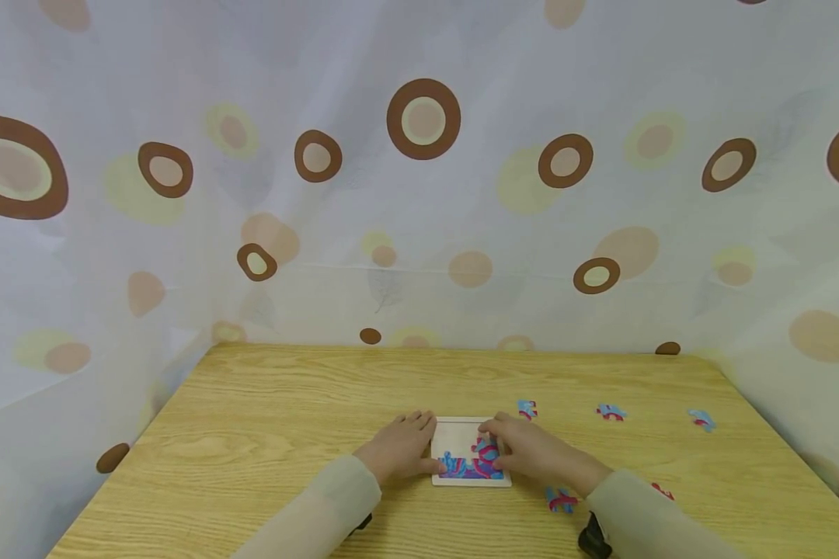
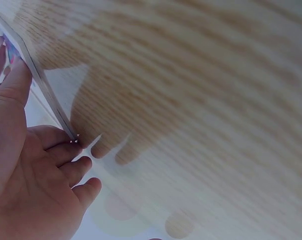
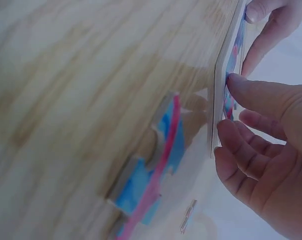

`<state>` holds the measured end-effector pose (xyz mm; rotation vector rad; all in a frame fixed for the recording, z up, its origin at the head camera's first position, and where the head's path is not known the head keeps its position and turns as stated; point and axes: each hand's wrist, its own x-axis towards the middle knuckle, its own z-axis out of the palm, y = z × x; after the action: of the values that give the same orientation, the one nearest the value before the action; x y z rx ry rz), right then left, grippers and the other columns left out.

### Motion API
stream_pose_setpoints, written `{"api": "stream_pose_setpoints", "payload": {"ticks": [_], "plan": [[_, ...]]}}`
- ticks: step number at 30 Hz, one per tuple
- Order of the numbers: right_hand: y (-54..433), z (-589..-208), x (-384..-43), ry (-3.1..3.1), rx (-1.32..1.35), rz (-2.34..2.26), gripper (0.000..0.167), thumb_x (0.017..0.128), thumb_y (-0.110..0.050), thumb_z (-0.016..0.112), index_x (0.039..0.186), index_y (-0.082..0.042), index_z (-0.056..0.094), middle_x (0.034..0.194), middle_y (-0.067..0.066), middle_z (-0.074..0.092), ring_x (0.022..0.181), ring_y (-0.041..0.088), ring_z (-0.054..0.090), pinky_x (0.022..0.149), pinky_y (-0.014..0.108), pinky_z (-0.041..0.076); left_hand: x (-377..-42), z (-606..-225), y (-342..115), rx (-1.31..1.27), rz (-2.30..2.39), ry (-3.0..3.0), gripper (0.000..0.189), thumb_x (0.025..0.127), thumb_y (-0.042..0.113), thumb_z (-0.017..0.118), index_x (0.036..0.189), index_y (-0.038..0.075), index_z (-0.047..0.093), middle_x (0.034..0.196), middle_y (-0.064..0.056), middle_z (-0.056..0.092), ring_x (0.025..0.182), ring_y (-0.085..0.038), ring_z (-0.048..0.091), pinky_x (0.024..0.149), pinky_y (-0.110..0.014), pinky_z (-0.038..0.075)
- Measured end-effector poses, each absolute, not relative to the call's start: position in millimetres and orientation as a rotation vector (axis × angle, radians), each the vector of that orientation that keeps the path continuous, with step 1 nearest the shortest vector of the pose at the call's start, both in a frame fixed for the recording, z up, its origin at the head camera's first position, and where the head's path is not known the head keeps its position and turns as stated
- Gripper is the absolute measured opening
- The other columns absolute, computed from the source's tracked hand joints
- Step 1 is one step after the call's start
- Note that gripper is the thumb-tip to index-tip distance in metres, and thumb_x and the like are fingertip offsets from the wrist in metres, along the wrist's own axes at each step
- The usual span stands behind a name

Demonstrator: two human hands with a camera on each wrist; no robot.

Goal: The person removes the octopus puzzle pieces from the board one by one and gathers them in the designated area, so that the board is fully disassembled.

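A shallow white puzzle tray (image 1: 454, 482) lies on the table, with joined blue, purple and red jigsaw pieces (image 1: 470, 468) along its near side and up its right side. My left hand (image 1: 402, 448) rests at the tray's left edge, its thumb over the near-left pieces and its fingers extended towards the far corner. On the right, my right hand (image 1: 531, 450) touches the pieces with its thumb (image 3: 250, 92), while its other fingers bend loosely by the tray's edge. The upper left of the tray shows bare board.
Loose jigsaw pieces lie right of the tray: one near its far corner (image 1: 527, 409), two farther right (image 1: 611, 412) (image 1: 702, 420), one near the right wrist (image 1: 562, 499) and a partly covered one beside the sleeve (image 1: 663, 491). A patterned curtain (image 1: 419, 202) surrounds the wooden table (image 1: 287, 411).
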<state>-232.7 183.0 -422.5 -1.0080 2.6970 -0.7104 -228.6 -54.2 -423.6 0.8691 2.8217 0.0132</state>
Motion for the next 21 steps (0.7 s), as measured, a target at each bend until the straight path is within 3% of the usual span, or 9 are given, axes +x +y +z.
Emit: {"api": "stream_pose_setpoints", "payload": {"ticks": [9, 21], "plan": [[183.5, -420.1, -232.3, 2.698, -0.993, -0.713, 0.035, 0.084, -0.009, 0.068, 0.117, -0.006, 0.059, 0.093, 0.0, 0.046, 0.065, 0.008, 0.043, 0.056, 0.022, 0.043, -229.6, -423.1, -54.4, 0.856, 0.004, 2.814, 0.079, 0.087, 0.057, 0.048, 0.144, 0.005, 0.03, 0.147, -0.008, 0.029, 0.134, -0.021, 0.024, 0.108, -0.035, 0.022], [183.0, -421.2, -232.9, 2.725, -1.034, -0.685, 0.035, 0.084, -0.004, 0.066, 0.117, 0.003, 0.059, 0.091, 0.001, 0.048, 0.064, 0.007, 0.042, 0.054, 0.022, 0.041, -228.1, -421.2, -54.7, 0.873, 0.016, 2.82, 0.079, 0.087, 0.056, 0.05, 0.143, 0.005, 0.031, 0.146, -0.009, 0.03, 0.134, -0.022, 0.025, 0.108, -0.036, 0.023]]}}
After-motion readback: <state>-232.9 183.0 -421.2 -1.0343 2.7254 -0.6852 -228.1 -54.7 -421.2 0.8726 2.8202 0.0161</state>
